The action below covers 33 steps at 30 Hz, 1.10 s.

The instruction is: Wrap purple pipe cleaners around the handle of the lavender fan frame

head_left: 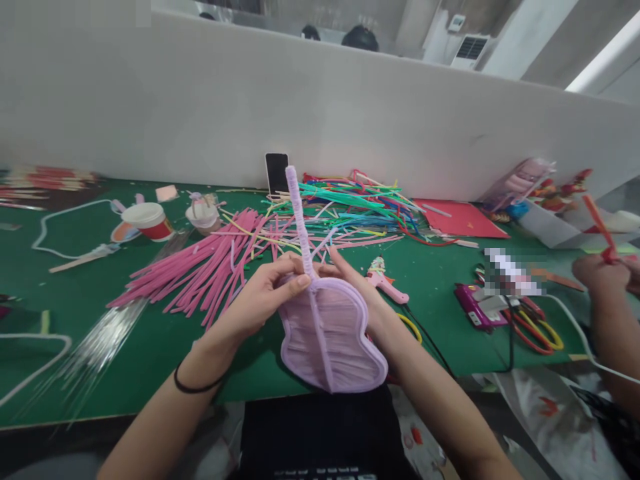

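A lilac pipe-cleaner leaf (345, 333) hangs in front of me, its wavy outline split by a midrib and filled with sheer, pleated lilac material. From its top rises a thick stem (299, 220) wrapped in lilac pipe cleaner. My left hand (273, 290) pinches the base of the stem between thumb and fingers. On the other side, my right hand (353, 283) grips the same joint from behind, thumb raised; its palm is partly hidden by the leaf. A thin loose lilac strand (324, 245) sticks up beside the right thumb.
Pink pipe cleaners (195, 267) and a multicoloured heap (365, 200) lie beyond my hands. Around them are clear thin rods (100, 347), a paper cup (150, 221), a phone (277, 172), a pink glue gun (387, 283) and a purple power strip (473, 307). A co-worker's hand (603, 273) works at right.
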Available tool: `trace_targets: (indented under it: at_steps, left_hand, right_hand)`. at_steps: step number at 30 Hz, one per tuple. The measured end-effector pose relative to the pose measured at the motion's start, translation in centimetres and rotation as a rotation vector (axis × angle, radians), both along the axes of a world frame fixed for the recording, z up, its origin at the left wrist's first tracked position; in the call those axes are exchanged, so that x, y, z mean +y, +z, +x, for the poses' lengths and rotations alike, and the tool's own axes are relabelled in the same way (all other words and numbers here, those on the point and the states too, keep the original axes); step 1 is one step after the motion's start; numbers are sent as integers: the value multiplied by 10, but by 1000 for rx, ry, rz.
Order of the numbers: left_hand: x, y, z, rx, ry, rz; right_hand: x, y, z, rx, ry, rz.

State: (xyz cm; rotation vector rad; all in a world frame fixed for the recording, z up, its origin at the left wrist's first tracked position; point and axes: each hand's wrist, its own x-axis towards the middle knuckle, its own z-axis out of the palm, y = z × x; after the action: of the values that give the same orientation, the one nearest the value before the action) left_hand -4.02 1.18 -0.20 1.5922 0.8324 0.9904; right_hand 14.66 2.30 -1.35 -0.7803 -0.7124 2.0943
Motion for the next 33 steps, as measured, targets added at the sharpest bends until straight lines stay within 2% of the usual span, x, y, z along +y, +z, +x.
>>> trace_targets:
  at_steps: [2,5,8,11,15,18,25,30,33]
  left_hand:
    - [1,-1,-1,25,2,3]
    - [1,0,-1,68,20,43]
    - [0,1,0,122,48,69]
    - [2,0,1,168,92,108]
    - [5,-1,3,173,118,145]
    - [2,1,3,177,139,153]
    - [-6,4,1,88,72,-19]
    - [-5,3,7,176,134,-34]
    - [-3,-1,7,121,180,-53]
  right_hand:
    - [-8,-4,-6,45,12,95]
    - [-6,-11,-12,-39,-128,225]
    - [0,-12,-10,-172,-276,294]
    - [4,-11,-6,-239,-346,315]
    - [5,-11,-2,-267,-379,277]
    - [6,-6,3,-277,-388,311]
    - [1,17,14,-290,-334,394]
    - [2,18,8,-263,-349,336]
    - [3,16,10,-291,-389,354]
